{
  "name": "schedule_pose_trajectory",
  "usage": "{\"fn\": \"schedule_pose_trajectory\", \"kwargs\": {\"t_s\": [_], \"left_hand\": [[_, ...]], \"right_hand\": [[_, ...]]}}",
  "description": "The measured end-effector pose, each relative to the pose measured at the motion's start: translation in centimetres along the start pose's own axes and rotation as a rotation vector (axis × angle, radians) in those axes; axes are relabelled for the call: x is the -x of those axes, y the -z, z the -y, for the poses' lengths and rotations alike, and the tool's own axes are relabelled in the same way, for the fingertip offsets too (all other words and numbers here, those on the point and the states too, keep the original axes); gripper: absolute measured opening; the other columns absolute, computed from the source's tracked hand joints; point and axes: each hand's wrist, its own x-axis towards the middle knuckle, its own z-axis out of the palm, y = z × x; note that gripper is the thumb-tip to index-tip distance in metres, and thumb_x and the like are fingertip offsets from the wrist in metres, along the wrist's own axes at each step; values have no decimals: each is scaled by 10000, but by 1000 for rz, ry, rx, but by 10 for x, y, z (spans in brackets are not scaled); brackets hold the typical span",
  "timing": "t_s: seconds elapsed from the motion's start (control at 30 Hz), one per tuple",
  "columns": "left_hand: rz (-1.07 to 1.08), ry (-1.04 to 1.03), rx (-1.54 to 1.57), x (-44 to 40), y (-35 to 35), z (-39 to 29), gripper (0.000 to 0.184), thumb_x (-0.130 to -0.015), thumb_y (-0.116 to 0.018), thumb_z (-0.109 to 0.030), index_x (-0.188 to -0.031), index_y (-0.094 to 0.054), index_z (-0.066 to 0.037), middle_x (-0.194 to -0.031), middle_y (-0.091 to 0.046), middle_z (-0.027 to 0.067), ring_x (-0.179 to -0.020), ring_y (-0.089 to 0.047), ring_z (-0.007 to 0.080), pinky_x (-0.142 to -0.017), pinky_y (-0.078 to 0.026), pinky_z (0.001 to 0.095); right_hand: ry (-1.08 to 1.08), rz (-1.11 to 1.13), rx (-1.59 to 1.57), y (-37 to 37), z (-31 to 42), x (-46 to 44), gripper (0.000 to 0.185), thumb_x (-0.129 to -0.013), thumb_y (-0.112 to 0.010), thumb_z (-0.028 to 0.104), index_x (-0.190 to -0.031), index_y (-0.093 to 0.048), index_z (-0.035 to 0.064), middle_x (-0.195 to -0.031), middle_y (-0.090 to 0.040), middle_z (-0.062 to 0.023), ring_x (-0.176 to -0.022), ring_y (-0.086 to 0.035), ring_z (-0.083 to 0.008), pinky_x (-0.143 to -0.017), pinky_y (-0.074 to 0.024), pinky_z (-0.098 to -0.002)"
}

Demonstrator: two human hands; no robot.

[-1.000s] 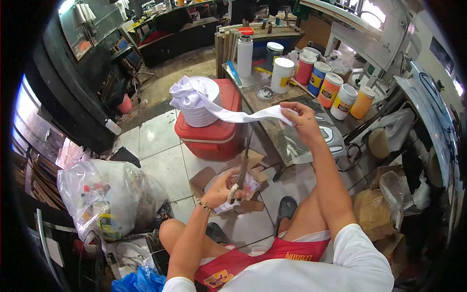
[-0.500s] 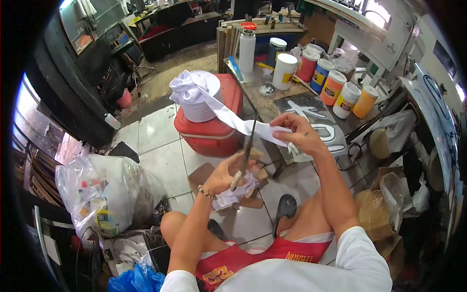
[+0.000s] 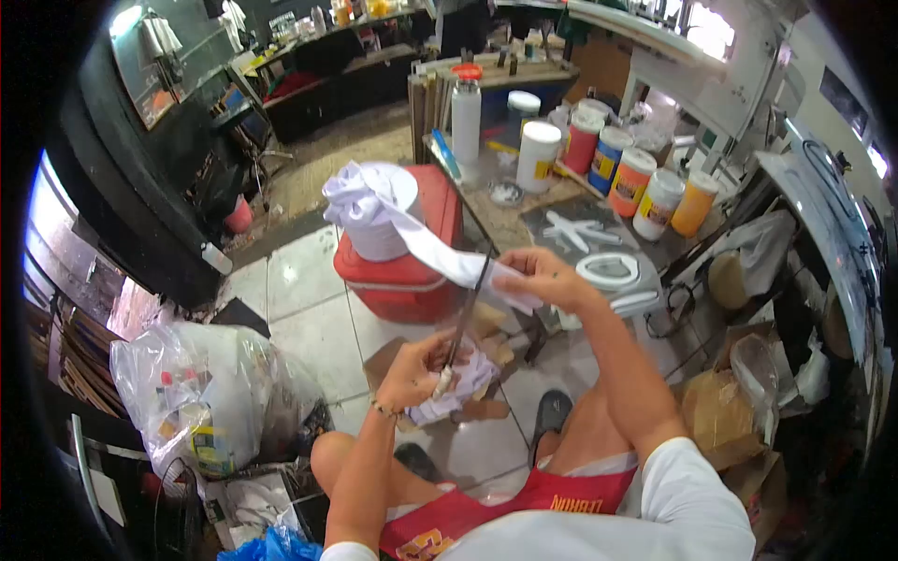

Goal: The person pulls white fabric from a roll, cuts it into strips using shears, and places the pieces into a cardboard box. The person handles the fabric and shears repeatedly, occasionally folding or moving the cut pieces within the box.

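A long dark tool with a wrapped handle (image 3: 443, 380), which looks like a blade, is gripped in my left hand (image 3: 417, 370) and points upward. Its upper part crosses the white fabric strip (image 3: 440, 254) beside my right hand (image 3: 543, 279). The strip's end is pinched between my right fingers. From there the fabric runs left to a bunched heap on a white round container (image 3: 377, 234), which stands on a red cooler (image 3: 402, 287). Below my left hand, white fabric pieces (image 3: 468, 379) lie in an open cardboard box (image 3: 381, 360).
To the right, a low table (image 3: 505, 210) holds paint jars (image 3: 632, 181), a white bottle (image 3: 466, 122) and a sheet with white shapes. A clear plastic bag (image 3: 201, 397) of containers sits at left. Cardboard boxes (image 3: 718, 411) stand at lower right.
My right hand has moved left and down with the strip's end. The tool now stands upright across the strip, close to my right fingers. The strip hangs at a steeper slant.
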Motion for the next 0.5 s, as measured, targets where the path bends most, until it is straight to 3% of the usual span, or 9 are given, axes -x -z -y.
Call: {"fn": "schedule_pose_trajectory", "kwargs": {"t_s": [0.17,0.23,0.27,0.37,0.4,0.43,0.5], "left_hand": [[8,59,99,0,-4,-5,719,-774,-738,39,-1417,-417,64,-1214,-656,157,-1131,-623,185,-984,-502,318],[44,18,56,1,-6,-10,724,-771,-746,32,-1416,-418,61,-1199,-660,154,-1115,-631,184,-982,-507,316],[53,26,64,1,-7,-11,736,-770,-762,15,-1421,-419,44,-1197,-660,157,-1106,-636,190,-978,-512,320],[104,17,139,3,-10,-15,756,-768,-780,-4,-1429,-413,27,-1200,-658,163,-1106,-638,202,-976,-513,328],[120,24,147,4,-11,-15,785,-769,-796,-24,-1444,-396,10,-1202,-656,172,-1115,-637,218,-977,-512,337],[121,19,145,5,-12,-15,785,-769,-796,-24,-1444,-396,10,-1202,-656,172,-1115,-637,218,-977,-512,337],[101,3,187,6,-13,-15,688,-760,-776,35,-1369,-458,34,-1188,-669,183,-1100,-654,226,-926,-533,329]], "right_hand": [[-67,20,121,-6,22,6,198,-890,-742,215,-949,-691,33,-1001,-648,-7,-792,-555,-50,-675,-427,-215],[177,34,69,-7,17,4,229,-888,-737,244,-939,-698,25,-1067,-632,-28,-884,-556,-80,-776,-439,-258],[180,37,75,-8,17,4,229,-888,-737,244,-939,-698,25,-1067,-632,-28,-884,-556,-80,-776,-439,-258],[325,80,-64,-16,26,6,176,-883,-715,192,-823,-644,43,-1424,-491,-142,-1206,-501,-172,-938,-406,-315],[288,126,-141,-17,26,7,148,-889,-686,158,-931,-661,19,-1512,-413,-166,-1236,-537,-233,-969,-439,-335],[291,125,-137,-19,28,8,148,-889,-686,158,-931,-661,19,-1512,-413,-166,-1236,-537,-233,-969,-439,-335],[224,196,-323,-26,34,10,250,-891,-676,143,-1086,-646,-10,-1517,-399,-171,-1161,-606,-257,-957,-488,-361]]}}
